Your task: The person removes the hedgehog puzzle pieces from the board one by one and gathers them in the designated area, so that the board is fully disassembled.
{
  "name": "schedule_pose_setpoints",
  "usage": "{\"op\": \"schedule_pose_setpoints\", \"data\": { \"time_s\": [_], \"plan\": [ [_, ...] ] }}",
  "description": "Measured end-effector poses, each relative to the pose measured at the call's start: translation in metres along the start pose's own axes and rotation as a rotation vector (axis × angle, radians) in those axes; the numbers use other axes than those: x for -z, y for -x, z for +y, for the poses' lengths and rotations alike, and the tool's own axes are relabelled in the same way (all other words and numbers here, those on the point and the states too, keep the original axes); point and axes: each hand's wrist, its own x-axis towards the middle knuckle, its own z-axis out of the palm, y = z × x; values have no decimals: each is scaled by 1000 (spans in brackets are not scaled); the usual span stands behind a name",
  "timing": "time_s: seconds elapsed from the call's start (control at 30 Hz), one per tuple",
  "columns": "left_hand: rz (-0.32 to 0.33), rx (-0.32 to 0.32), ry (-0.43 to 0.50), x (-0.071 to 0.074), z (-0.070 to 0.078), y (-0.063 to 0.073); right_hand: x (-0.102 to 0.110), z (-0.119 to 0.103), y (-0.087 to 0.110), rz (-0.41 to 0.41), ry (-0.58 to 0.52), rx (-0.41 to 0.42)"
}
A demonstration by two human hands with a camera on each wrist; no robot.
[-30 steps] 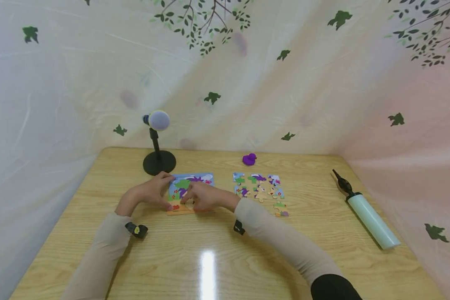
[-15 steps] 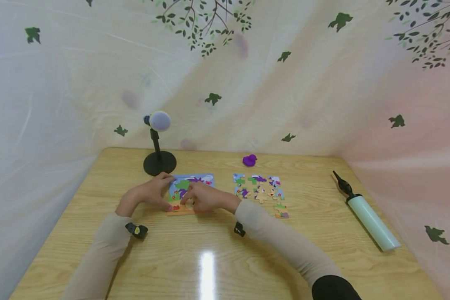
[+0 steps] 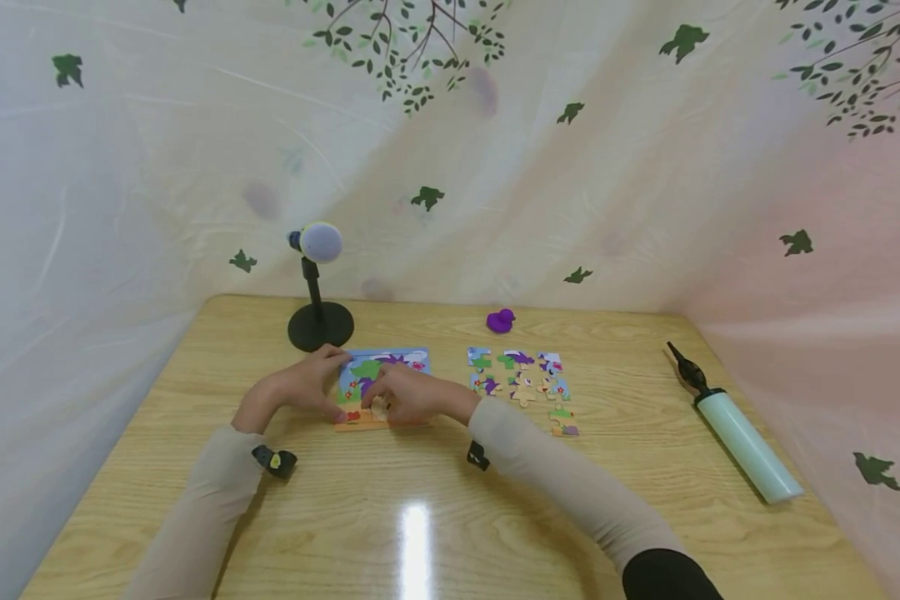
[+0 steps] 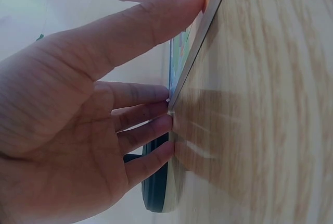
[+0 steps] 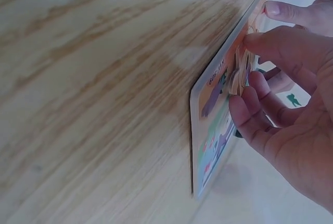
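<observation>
A colourful puzzle board (image 3: 360, 426) lies flat on the table, with a green, purple and blue picture and an orange strip along its near side. My left hand (image 3: 300, 388) spans the board's left side. Its thumb presses the near corner, and the straight fingers touch the far end of that edge. Over the middle of the board, my right hand (image 3: 414, 395) pinches a puzzle piece (image 5: 237, 81) between thumb and fingers. That piece stands tilted against the board's surface in the right wrist view; its picture is mostly hidden by the fingers.
Several loose puzzle pieces (image 3: 523, 388) lie in rough rows right of the board. Behind them sits a purple rubber duck (image 3: 501, 321). A black-based stand with a round head (image 3: 321, 326) is at the back left, and a hand pump (image 3: 748, 446) lies at the right.
</observation>
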Motion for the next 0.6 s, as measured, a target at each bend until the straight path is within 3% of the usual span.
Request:
{"op": "schedule_pose_setpoints", "data": {
  "time_s": [0.3, 0.6],
  "plan": [
    [-6, 29, -11, -1, -2, -2, 0, 4, -2, -24, -59, -39],
    [-4, 25, -1, -1, 0, -2, 2, 3, -1, -37, 2, -23]
  ]
}}
